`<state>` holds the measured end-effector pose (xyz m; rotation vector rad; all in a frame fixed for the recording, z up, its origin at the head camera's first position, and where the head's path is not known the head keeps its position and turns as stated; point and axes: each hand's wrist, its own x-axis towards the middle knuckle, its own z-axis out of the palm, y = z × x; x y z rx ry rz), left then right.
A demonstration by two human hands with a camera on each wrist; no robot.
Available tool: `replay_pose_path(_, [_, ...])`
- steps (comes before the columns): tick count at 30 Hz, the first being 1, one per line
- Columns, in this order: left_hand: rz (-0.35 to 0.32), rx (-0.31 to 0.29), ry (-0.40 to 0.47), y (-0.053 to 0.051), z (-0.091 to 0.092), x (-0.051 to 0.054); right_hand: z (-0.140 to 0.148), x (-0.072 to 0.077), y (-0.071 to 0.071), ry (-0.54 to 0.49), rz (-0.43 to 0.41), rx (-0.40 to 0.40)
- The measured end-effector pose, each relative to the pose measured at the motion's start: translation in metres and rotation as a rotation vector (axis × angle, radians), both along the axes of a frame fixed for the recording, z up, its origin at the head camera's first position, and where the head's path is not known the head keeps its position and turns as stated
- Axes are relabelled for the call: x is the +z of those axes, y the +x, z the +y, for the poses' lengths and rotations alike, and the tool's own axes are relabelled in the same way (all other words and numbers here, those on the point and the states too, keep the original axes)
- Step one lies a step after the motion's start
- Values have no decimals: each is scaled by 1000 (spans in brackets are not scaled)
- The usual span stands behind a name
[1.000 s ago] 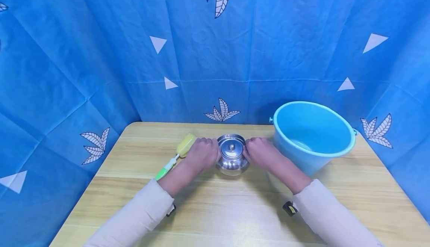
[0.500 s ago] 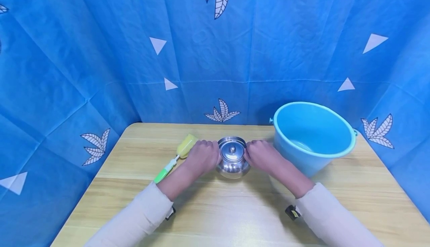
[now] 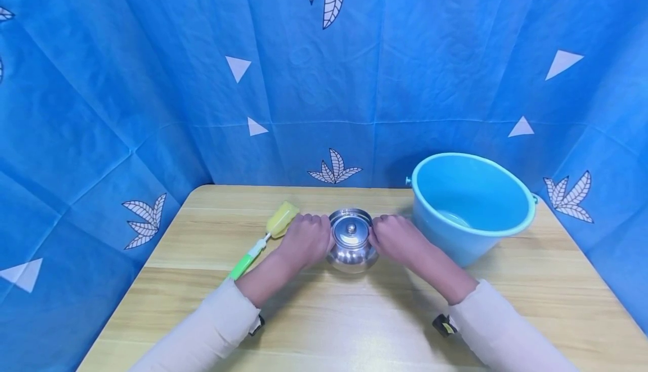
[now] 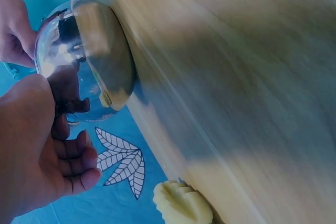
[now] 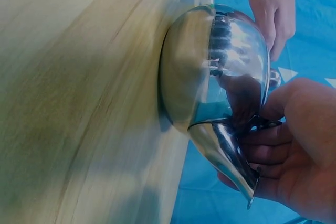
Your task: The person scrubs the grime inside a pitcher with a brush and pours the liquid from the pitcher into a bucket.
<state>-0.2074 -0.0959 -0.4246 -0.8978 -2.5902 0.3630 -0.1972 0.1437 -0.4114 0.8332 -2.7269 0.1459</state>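
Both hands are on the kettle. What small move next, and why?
Perhaps ease the left hand off the kettle while the right hand steadies it: the kettle seems to stand upright on the table, and the sponge brush lies close beside the left hand.

Bucket [image 3: 455,243] and brush [image 3: 281,220] flanking hands [image 3: 306,240], nearside passable

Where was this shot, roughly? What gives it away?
Probably a staged recording booth, not a working kitchen: patterned blue cloth hangs behind and on both sides of a wood-grain table, which holds a metal kettle and a bucket.
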Motion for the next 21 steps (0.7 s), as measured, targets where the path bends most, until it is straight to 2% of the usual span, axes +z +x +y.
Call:
replay_pose_path(7, [-8, -6, 18, 4, 0, 0, 0, -1, 3, -4, 30, 6])
replay_pose_path(17, [59, -58, 67, 8, -1, -4, 1, -3, 9, 10, 70, 16])
replay_pose_path(21, [34, -56, 88, 9, -1, -5, 2, -3, 12, 16, 79, 13])
